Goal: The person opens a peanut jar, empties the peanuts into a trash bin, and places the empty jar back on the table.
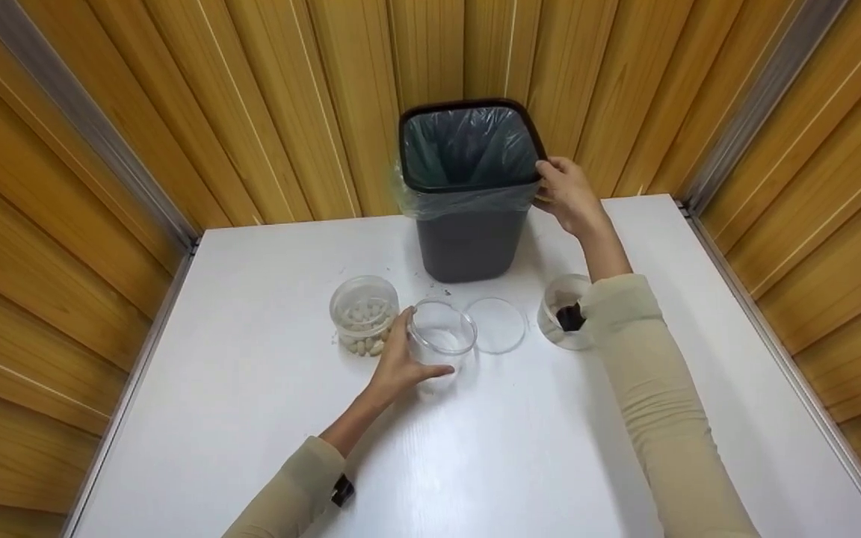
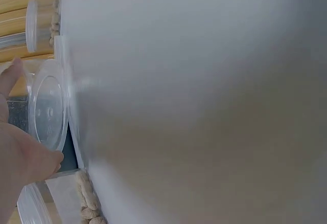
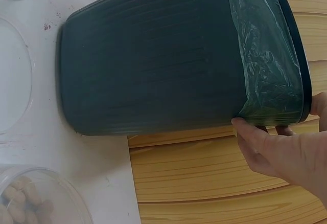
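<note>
My left hand (image 1: pixel 398 362) holds a clear round plastic jar (image 1: pixel 443 329) at the middle of the table, fingers on one side and thumb on the other. No contents show inside it. A clear round lid (image 1: pixel 496 326) lies flat just to its right. My right hand (image 1: pixel 571 196) grips the rim of a dark grey trash bin (image 1: pixel 471 243) at its right side, with fingers below the rim in the right wrist view. The bin stands upright at the back, lined with a translucent bag (image 3: pixel 268 55) folded over its rim.
Left of the held jar stands a clear jar (image 1: pixel 363 306) of unshelled peanuts (image 2: pixel 88 201). Another jar (image 1: pixel 554 332) with pale nuts (image 3: pixel 25 206) stands at the right, partly behind the right sleeve. Small dark crumbs (image 1: pixel 445 292) lie before the bin. Wood-patterned walls (image 1: pixel 288 112) border the table.
</note>
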`<state>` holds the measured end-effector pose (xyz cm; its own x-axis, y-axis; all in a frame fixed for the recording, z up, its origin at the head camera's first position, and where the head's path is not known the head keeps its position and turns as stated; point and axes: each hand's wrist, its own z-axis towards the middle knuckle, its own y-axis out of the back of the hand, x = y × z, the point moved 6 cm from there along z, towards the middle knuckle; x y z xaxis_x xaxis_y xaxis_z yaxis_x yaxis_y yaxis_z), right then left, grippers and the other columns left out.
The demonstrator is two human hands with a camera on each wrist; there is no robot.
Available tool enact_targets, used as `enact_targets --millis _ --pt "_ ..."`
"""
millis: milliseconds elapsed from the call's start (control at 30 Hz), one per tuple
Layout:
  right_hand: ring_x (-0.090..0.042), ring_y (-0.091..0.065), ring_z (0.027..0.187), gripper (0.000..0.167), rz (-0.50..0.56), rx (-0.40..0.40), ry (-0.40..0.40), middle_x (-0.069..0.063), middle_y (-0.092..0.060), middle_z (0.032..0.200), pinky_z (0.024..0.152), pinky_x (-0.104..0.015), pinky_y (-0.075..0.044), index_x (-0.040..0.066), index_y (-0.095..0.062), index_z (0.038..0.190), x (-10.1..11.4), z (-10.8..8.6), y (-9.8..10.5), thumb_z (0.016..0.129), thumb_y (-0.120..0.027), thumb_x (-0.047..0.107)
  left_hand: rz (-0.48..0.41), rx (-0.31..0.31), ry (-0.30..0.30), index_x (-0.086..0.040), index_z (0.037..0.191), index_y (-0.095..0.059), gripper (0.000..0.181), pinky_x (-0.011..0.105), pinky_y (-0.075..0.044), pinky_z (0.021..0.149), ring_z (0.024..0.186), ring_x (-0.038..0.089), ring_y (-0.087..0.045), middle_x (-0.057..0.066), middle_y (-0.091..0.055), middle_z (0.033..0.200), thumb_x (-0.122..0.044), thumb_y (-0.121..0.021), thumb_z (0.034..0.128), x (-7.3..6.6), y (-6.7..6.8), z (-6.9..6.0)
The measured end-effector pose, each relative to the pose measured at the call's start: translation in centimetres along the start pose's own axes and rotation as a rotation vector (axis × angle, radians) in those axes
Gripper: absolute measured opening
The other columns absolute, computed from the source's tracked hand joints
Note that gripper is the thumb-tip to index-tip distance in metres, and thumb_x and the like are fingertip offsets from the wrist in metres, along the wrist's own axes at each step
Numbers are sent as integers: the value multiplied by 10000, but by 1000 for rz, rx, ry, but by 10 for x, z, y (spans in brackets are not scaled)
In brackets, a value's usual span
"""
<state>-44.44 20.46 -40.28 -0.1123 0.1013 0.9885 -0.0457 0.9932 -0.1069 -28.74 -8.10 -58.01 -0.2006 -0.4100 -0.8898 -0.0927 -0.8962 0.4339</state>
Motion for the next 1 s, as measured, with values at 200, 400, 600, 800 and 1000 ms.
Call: enact_targets --millis 200,400,600,800,1000 --pt "-320 -457 1342 488 12 -11 16 -142 -422 1358 1173 -487 -355 5 -318 1486 2 1 3 1080 -462 235 -2 -17 23 43 1569 -211 1263 480 -231 1236 1506 391 -251 246 -282 1615 -214 -993 611 4 5 10" --pt "-343 -420 1400 490 8 -9 7 -185 -374 1449 1183 -487 -340 5 -311 1494 1 0 3 1083 -457 228 37 -80 28 83 1538 -245 1241 480 -269 1223 1460 413 -332 281 -355 1563 -150 -999 580 13 7 22" --pt "-375 -379 1439 502 0 -2 8 -222 -321 1521 1188 -496 -327 -6 -300 1502 2 -1 2 1085 -449 231 17 -117 54 98 1515 -277 1218 483 -271 1221 1437 434 -362 306 -401 1523 -89 -999 552 21 5 33" --pt "-367 -386 1438 511 17 -4 -10 -206 -330 1516 1189 -488 -328 3 -304 1505 2 2 3 1084 -461 247 -1 -127 65 99 1503 -294 1207 467 -258 1228 1430 429 -363 304 -423 1502 -58 -998 535 27 3 37" --pt "-362 -419 1416 519 29 29 23 -196 -401 1456 1192 -491 -324 -15 -326 1490 -2 1 4 1084 -470 274 -10 -109 80 102 1519 -263 1223 462 -232 1238 1453 433 -337 316 -397 1522 -50 -991 547 31 1 36"
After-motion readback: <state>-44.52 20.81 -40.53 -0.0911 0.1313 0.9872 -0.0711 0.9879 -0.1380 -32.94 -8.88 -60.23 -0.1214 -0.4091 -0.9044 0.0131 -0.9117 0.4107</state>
